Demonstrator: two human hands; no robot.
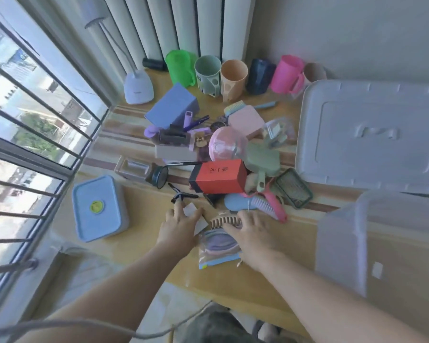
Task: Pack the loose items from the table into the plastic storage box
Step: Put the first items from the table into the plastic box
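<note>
The left hand lies with loose fingers on a small card, holding nothing. Just right, the claw clip lies long axis left-right, under the right hand, whose fingers curl onto it; whether they grip is unclear. The box stands open further right, nearest that hand.

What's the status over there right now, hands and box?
Left hand on a small card. Right hand on the beige hair claw. Storage box open, lid off. Pile unpacked.
</note>
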